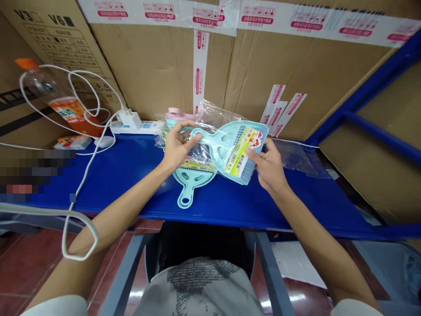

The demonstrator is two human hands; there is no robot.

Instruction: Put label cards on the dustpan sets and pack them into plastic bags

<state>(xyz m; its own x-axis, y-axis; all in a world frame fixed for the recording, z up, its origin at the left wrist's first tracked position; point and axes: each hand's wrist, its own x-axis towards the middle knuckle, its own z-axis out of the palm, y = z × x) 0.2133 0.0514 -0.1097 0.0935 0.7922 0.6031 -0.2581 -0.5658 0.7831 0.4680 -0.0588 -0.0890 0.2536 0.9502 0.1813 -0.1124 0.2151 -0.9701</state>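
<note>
A mint-green dustpan and brush set (226, 147) with a yellow-green label is held tilted above the blue table, its bristles to the right. My left hand (179, 147) pinches its handle end. At the bristle end, my right hand (268, 166) grips the set, thumb on the label. Below lies another mint set (194, 180), its handle pointing toward me. Clear plastic wrapping (217, 114) shows behind the held set, beside a pink handle (174, 113) and more wrapped pieces partly hidden by my left hand.
On the blue table (131, 175), a white power strip (148, 127) with a charger and looping white cable stands at the back left, near an orange drink bottle (70, 109). Cardboard (148, 66) walls the back. Plastic film (299, 156) lies to the right.
</note>
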